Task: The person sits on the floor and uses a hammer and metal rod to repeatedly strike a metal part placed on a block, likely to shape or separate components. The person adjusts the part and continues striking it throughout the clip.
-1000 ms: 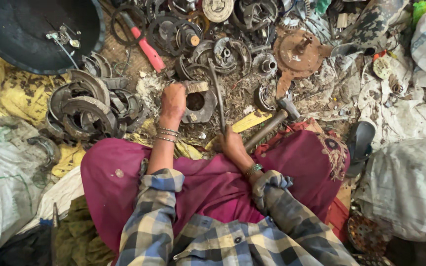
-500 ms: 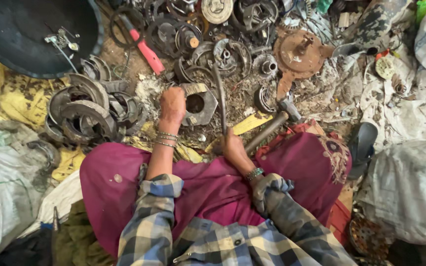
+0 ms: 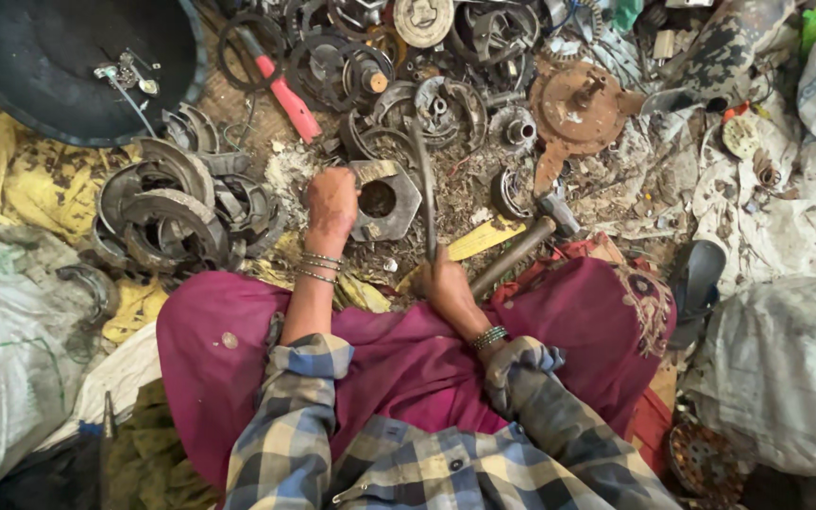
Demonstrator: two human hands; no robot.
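**A:** Magenta cloth covered your lap, and just beyond it your right hand (image 3: 446, 283) was curled shut around a thin metal rod (image 3: 424, 189) that ran away from you, past the far side of the knuckles. A hammer (image 3: 521, 247) lay just to the right of that hand, untouched.

**B:** And the left?

**A:** Your left hand (image 3: 332, 203) was fisted, fingers pressed together against the near-left edge of the grey hexagonal block (image 3: 384, 198), which sat on the littered ground directly to that hand's right. The rod crossed close by the block's right side.

**B:** How should the grip have gone?

**A:** I'd judge you did well to pin the block firmly and keep your fingers off its centre hole. Beyond your left hand lay curved brake shoes (image 3: 167, 208); farther still, a red-handled tool (image 3: 285, 99) and a rusty disc (image 3: 578, 104).
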